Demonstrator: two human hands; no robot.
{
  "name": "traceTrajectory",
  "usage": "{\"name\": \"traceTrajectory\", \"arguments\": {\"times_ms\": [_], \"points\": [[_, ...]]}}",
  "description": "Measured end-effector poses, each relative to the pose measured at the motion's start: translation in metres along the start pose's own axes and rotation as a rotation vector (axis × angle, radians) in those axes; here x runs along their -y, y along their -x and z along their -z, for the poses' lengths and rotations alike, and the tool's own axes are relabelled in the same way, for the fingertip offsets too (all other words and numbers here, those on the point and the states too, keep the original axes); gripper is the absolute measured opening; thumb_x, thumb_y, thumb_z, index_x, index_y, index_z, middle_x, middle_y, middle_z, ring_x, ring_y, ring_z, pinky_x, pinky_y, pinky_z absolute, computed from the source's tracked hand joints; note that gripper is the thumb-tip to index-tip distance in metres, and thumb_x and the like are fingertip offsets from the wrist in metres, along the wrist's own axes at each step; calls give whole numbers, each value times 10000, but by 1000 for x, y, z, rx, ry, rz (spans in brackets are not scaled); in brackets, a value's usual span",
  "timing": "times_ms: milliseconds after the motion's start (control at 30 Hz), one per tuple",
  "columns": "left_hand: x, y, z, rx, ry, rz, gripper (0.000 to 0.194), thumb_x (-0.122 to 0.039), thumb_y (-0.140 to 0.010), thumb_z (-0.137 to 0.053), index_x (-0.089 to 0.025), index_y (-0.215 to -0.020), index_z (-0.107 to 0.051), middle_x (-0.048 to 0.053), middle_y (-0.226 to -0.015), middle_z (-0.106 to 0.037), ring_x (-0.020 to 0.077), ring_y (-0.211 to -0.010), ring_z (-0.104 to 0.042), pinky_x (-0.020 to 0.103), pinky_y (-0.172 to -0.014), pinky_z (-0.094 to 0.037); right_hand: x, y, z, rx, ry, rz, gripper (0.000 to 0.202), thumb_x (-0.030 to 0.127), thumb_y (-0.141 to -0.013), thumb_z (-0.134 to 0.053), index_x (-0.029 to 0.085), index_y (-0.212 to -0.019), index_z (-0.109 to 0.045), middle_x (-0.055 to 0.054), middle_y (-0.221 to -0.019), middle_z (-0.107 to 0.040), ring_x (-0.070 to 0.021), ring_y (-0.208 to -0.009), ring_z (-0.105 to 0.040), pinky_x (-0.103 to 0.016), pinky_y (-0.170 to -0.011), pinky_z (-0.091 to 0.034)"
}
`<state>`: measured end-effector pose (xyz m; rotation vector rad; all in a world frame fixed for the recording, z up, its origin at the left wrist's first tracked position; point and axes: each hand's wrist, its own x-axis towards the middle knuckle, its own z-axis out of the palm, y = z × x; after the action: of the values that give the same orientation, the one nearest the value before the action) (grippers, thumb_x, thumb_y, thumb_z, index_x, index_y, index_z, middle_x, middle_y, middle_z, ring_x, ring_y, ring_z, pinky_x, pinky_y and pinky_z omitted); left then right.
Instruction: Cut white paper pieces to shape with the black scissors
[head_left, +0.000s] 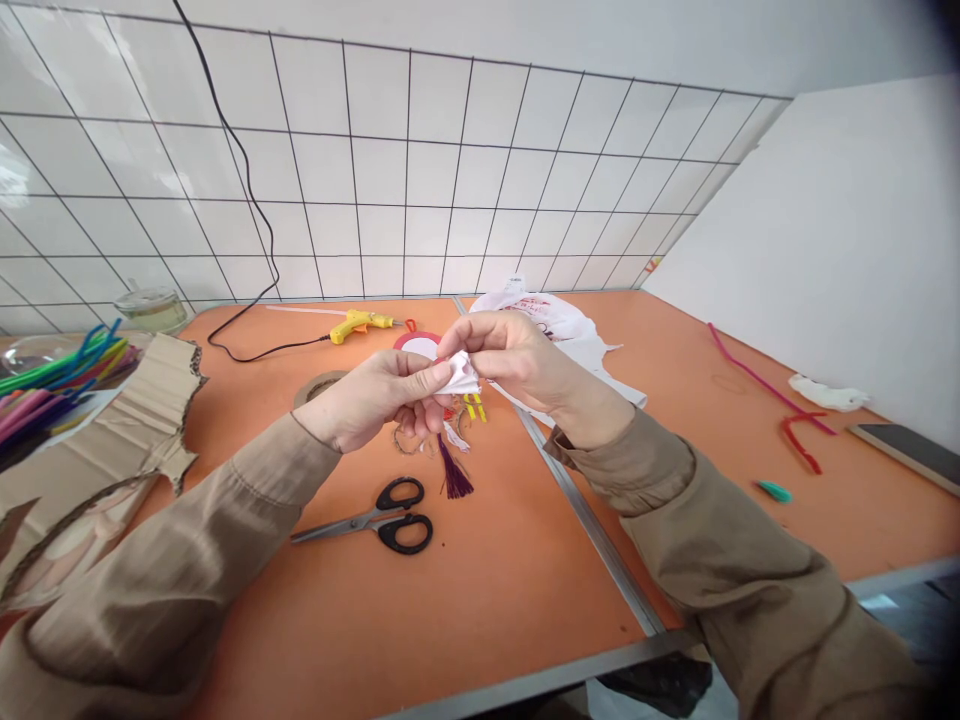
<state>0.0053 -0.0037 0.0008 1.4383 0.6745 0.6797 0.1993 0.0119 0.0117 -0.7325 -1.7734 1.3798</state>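
A small crumpled white piece [463, 374], thin like plastic or cloth, is pinched between both hands above the middle of the table. My left hand [386, 395] grips its left side between thumb and fingers. At its right side, my right hand [514, 358] has its fingertips closed on it. Beneath the hands lie a dark purple tassel [454, 475] and some yellow pieces [474, 406]. A red-rimmed round piece [417, 343] is partly hidden behind the hands. Black-handled scissors [390, 518] rest nearer the front.
A yellow glue gun [360, 325] with a black cord lies at the back. Torn cardboard [161, 400] and colored pipe cleaners [67, 375] are at left. A white plastic bag [581, 345] spreads behind my right hand. A phone-like dark slab [911, 455] sits far right.
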Motion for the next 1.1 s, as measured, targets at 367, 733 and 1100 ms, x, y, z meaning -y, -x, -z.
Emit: {"name": "traceTrajectory", "arguments": {"times_ms": [367, 733, 1100], "points": [[4, -2, 0, -223, -200, -273, 433, -513, -818, -714, -153, -600, -612, 13, -556, -596, 88, -503, -532, 206, -484, -413, 7, 2, -1, -32, -108, 3, 445, 601, -769, -702, 166, -856, -669, -40, -720, -624, -146, -606, -556, -270, -520, -432], [1, 0, -5, -402, -375, -358, 408, -487, -836, -698, -157, -607, -623, 8, -532, -581, 88, -485, -506, 204, -464, -398, 15, 6, -12, -196, 167, 9, 129, 268, -759, -673, 158, -705, -635, 2, -592, -582, -105, -544, -531, -230, -492, -389], [0, 1, -3, -270, -226, -240, 431, -502, -892, -618, -129, -692, -692, 50, -649, -705, 113, -554, -616, 209, -537, -486, 13, 5, -13, -240, 247, 55, 105, 206, -748, -638, 152, -658, -637, 0, -572, -596, -112, -537, -566, -233, -490, -419]]}}
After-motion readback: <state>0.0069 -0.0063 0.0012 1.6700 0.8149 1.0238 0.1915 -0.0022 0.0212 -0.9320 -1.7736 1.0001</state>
